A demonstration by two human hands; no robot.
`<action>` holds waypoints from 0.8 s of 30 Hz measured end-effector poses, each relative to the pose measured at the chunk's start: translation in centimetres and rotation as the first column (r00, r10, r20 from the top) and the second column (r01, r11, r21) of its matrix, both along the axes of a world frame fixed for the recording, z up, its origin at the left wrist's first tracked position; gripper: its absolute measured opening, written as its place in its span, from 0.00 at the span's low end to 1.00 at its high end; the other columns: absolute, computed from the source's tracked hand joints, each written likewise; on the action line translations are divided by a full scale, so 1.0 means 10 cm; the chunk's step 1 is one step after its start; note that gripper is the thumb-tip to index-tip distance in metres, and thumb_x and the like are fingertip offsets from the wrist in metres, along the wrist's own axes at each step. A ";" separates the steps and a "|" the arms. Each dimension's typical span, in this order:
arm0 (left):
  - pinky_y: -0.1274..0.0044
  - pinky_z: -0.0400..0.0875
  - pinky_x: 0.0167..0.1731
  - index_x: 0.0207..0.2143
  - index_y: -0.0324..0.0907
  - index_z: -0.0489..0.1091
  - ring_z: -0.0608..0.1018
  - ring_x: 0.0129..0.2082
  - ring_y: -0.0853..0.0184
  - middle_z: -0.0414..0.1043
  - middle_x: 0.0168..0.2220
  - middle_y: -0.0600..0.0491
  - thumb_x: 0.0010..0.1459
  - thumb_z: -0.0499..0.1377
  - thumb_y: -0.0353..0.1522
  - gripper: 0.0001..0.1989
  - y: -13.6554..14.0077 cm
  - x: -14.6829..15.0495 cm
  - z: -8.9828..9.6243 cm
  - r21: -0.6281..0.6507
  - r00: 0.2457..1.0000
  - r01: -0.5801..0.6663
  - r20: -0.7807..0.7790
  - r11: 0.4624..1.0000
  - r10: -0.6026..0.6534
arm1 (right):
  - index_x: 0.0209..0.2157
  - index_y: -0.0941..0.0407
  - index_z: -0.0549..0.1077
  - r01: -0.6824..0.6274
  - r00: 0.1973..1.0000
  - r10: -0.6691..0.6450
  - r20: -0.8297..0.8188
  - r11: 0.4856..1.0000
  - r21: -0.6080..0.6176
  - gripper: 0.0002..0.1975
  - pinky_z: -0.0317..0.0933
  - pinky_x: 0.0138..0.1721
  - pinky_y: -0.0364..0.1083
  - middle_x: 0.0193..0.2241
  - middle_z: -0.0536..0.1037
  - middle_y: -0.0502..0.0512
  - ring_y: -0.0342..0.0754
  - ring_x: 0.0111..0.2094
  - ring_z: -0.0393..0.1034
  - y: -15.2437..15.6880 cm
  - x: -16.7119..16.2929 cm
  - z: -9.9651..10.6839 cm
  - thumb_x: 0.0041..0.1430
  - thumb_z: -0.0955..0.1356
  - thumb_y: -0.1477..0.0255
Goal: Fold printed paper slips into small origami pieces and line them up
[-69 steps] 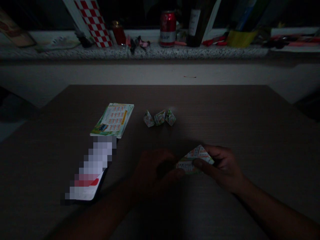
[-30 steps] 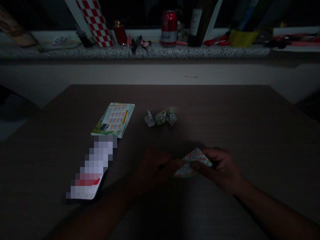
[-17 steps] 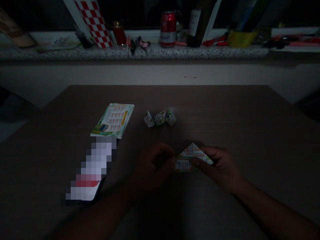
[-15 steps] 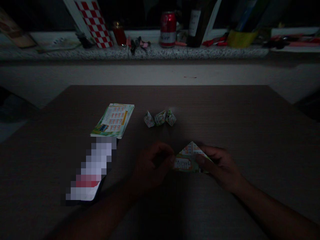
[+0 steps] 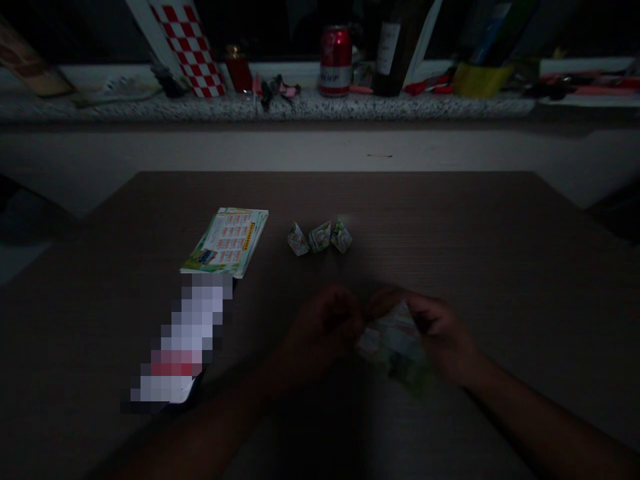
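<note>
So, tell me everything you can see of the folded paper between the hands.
The folded paper looks thin and printed, whitish above and greenish toward the lower right, with a peaked top. It is held over the table, its right side in the right hand's grip. The left hand is at its left edge; contact there is unclear. Blur hides the print and exact folds.

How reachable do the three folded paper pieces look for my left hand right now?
Probably yes: the folded pieces sit beyond the left hand, with nothing visible between. Its fingers are at the blurred paper, though; whether they grip it is unclear.
</note>
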State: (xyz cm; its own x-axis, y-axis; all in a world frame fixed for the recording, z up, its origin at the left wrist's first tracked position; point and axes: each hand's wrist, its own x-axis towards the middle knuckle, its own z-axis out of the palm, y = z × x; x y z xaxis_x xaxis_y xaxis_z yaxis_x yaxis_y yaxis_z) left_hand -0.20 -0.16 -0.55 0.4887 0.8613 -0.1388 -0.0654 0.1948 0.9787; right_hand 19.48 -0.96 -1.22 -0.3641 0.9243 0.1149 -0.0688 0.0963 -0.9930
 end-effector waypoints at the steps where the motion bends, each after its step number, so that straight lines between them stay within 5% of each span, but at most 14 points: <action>1: 0.83 0.62 0.21 0.35 0.40 0.64 0.67 0.23 0.75 0.65 0.27 0.57 0.57 0.60 0.35 0.09 0.00 0.00 0.01 0.011 0.999 0.016 -0.030 1.000 -0.015 | 0.36 0.55 0.76 0.002 1.000 -0.003 0.021 0.999 0.036 0.07 0.67 0.40 0.45 0.36 0.77 0.55 0.48 0.38 0.73 0.00 0.00 0.01 0.58 0.70 0.67; 5: 0.76 0.71 0.34 0.43 0.41 0.66 0.76 0.35 0.67 0.73 0.37 0.51 0.58 0.56 0.31 0.10 0.03 -0.06 0.04 0.211 0.970 0.032 -0.243 0.977 0.021 | 0.34 0.56 0.74 0.046 0.990 -0.044 0.137 0.999 -0.006 0.07 0.66 0.33 0.42 0.29 0.76 0.53 0.45 0.31 0.72 0.01 0.03 0.02 0.61 0.67 0.67; 8: 0.72 0.71 0.42 0.48 0.44 0.65 0.76 0.43 0.63 0.73 0.44 0.51 0.54 0.56 0.25 0.18 0.09 -0.18 0.01 0.420 0.866 0.095 -0.481 0.902 0.134 | 0.37 0.56 0.74 0.056 0.971 -0.053 0.232 0.998 -0.005 0.09 0.67 0.35 0.43 0.33 0.78 0.54 0.46 0.33 0.73 0.05 0.07 0.01 0.63 0.65 0.66; 12: 0.68 0.68 0.49 0.52 0.43 0.62 0.73 0.48 0.62 0.69 0.49 0.49 0.52 0.53 0.19 0.25 0.18 -0.34 -0.04 0.582 0.702 0.278 -0.666 0.764 0.253 | 0.45 0.54 0.74 -0.031 0.876 -0.077 0.475 0.976 0.215 0.11 0.65 0.40 0.48 0.38 0.78 0.55 0.48 0.38 0.71 0.14 0.12 -0.02 0.65 0.62 0.70; 16: 0.67 0.67 0.50 0.51 0.39 0.63 0.70 0.50 0.60 0.67 0.49 0.47 0.49 0.51 0.18 0.25 0.24 -0.40 -0.01 0.598 0.625 0.401 -0.732 0.694 0.270 | 0.47 0.55 0.72 -0.135 0.707 -0.196 0.679 0.906 0.402 0.11 0.60 0.47 0.53 0.40 0.77 0.57 0.51 0.42 0.68 0.20 0.18 -0.02 0.64 0.64 0.73; 24: 0.70 0.68 0.46 0.47 0.42 0.65 0.71 0.47 0.61 0.67 0.47 0.50 0.54 0.62 0.32 0.18 0.17 -0.37 0.08 0.553 0.623 0.495 -0.764 0.670 0.169 | 0.46 0.54 0.72 -0.295 0.691 -0.129 0.711 0.848 0.440 0.17 0.60 0.49 0.52 0.43 0.76 0.55 0.52 0.47 0.67 0.17 0.30 0.06 0.54 0.73 0.71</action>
